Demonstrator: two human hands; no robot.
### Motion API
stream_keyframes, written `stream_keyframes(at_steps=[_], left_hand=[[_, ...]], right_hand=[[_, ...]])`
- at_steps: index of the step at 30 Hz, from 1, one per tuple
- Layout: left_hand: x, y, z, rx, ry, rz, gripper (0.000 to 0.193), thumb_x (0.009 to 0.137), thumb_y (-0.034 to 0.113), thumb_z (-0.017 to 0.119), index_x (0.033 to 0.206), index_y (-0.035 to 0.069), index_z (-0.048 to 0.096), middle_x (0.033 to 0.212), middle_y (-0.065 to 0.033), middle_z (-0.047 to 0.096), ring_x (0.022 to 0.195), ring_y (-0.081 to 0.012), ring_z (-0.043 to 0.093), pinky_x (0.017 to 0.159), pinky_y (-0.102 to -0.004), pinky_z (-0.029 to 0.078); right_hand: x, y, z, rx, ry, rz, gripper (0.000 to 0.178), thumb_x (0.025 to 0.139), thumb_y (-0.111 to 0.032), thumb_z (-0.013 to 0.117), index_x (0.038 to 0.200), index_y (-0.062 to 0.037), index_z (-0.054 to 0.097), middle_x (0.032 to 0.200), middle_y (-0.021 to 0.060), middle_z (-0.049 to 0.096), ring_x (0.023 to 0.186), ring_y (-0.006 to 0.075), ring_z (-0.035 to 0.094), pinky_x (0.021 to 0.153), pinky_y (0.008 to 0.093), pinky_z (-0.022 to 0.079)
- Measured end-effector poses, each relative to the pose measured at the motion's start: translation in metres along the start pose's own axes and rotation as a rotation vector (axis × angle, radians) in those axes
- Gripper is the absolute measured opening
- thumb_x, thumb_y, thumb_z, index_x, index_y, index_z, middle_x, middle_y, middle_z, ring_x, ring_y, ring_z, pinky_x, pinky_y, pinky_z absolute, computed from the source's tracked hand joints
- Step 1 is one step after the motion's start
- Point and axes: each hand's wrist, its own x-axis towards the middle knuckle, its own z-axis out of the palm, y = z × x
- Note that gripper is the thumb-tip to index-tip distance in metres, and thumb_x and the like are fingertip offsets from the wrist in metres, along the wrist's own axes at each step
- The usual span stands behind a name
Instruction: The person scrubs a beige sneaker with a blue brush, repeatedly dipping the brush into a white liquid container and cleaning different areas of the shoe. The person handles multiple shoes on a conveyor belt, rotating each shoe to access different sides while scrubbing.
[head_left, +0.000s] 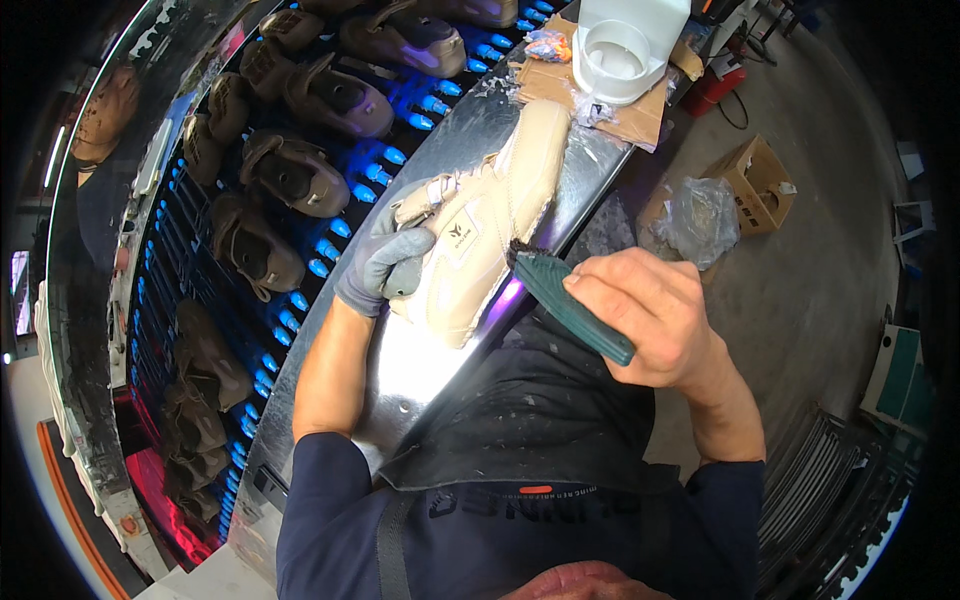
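Note:
A beige shoe upper (478,240) lies tilted over the metal ledge, its toe end pointing away from me. My left hand (385,255), in a grey glove, grips it by the collar and tongue. Bare, my right hand (645,315) is closed round a dark green brush (565,300). The brush's dark bristles touch or nearly touch the lower edge of the shoe's side. Whether the bristles press on the material is too small to tell.
Left of the metal ledge (590,185), brown shoes (295,175) ride on a conveyor with blue-tipped rollers (325,250). A white container (620,60) stands on cardboard at the far end. On the floor to the right are a clear plastic bag (700,220) and a cardboard box (760,185).

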Motion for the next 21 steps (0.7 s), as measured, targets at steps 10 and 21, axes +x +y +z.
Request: stream_keyframes(at_steps=[10,21], left_hand=[[0.005,-0.003,-0.005,-0.09,-0.013,-0.034,0.071,0.083,0.004,0.072,0.15,-0.004,0.049,0.149,-0.0192,0.059,0.136,-0.0275,0.06,0.119,-0.0413,0.043],[0.007,-0.001,0.003,-0.079,-0.014,0.067,0.067,0.096,0.021,0.067,0.155,-0.003,0.043,0.155,-0.0188,0.052,0.142,-0.0263,0.054,0.121,-0.0399,0.039]], right_hand=[[0.004,0.014,-0.005,0.023,0.028,0.038,0.034,0.066,-0.001,0.076,0.1,0.0026,0.073,0.094,0.0135,0.07,0.074,0.0277,0.07,0.057,0.0346,0.055],[-0.032,0.009,0.04,0.906,0.352,0.617,0.025,0.088,0.005,0.075,0.113,0.0074,0.072,0.1,0.0179,0.073,0.087,0.0217,0.072,0.076,0.0343,0.06]])
